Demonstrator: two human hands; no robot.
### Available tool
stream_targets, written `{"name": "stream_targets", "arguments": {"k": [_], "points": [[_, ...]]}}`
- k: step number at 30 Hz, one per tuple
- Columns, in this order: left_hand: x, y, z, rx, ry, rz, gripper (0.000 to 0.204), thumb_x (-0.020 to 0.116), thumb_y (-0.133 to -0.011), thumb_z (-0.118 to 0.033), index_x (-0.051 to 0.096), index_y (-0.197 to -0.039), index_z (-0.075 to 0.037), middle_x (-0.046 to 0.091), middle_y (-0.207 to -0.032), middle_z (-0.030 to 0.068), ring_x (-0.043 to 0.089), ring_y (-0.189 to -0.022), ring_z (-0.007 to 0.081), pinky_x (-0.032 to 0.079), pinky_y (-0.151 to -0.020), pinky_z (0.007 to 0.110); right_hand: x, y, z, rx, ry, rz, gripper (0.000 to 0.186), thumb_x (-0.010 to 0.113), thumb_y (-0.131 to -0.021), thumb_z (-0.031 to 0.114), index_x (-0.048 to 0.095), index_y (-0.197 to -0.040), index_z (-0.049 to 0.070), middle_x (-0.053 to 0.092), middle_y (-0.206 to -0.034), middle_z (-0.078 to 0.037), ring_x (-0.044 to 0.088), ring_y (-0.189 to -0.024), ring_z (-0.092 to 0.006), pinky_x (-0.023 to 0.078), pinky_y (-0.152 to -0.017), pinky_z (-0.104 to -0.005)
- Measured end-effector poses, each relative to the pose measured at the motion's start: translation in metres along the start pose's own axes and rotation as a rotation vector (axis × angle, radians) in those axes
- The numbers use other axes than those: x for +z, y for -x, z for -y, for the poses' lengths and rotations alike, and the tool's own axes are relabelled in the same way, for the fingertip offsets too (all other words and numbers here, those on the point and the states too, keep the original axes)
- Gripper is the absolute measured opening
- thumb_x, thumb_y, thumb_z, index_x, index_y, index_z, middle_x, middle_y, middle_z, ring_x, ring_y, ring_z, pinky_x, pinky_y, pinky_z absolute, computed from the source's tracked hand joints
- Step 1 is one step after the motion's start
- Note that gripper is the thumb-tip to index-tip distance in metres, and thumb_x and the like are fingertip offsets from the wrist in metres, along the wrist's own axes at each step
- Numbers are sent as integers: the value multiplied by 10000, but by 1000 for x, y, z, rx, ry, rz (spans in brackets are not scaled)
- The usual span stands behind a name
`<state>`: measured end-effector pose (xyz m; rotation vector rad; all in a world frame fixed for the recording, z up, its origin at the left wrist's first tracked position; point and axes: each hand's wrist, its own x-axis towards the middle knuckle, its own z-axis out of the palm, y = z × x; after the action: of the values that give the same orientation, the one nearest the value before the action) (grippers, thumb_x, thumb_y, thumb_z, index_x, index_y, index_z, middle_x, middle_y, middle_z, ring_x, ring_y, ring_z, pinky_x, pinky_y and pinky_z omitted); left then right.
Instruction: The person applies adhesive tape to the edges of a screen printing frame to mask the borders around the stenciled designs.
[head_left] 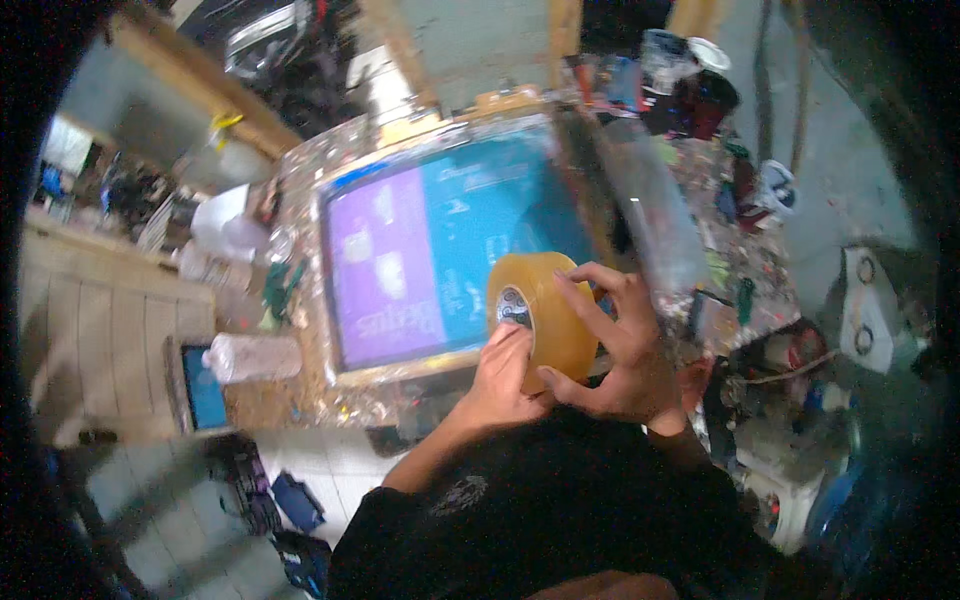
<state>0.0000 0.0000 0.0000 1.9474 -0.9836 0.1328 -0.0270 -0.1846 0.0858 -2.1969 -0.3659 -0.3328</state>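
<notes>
A wide roll of yellowish clear packing tape (pixel 572 325) is held up in front of me, over the near right part of a screen-printing frame. My left hand (pixel 503 372) grips its left side, with fingers at the printed cardboard core. On the other side, my right hand (pixel 632 350) curls around the roll, its index finger at the upper edge and its thumb low near the left hand. Beneath lies the wood-edged screen (pixel 465 240), its mesh purple on the left and teal on the right with pale shapes.
Left of the screen, a pinkish plastic bottle (pixel 255 358) lies near a white jug (pixel 228 225). A small teal-meshed frame (pixel 203 385) leans at the table's left edge. Tubs and stained containers (pixel 708 85) crowd the far right of the paint-spattered table (pixel 765 290).
</notes>
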Motion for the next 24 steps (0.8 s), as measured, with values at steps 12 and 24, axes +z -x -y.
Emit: {"name": "stream_targets", "arguments": {"k": [12,24], "points": [[-22,37,-9,-739,420,-252,586,735,-719,-84,514,-1249,31,640,-1038,180,625,-996,197,495,-840,321,90,-15,0,-216,214,45,620,781,-697,310,601,-1227,45,547,-1279,-114,493,-1092,-305,358,-909,-423],[-51,51,3,-761,820,-27,820,690,-686,18,299,-1407,16,512,-1265,121,497,-1197,183,428,-982,341,105,-14,-7,-258,142,184,568,744,-752,360,610,-1202,40,560,-1272,-122,513,-1125,-314,405,-933,-437]]}}
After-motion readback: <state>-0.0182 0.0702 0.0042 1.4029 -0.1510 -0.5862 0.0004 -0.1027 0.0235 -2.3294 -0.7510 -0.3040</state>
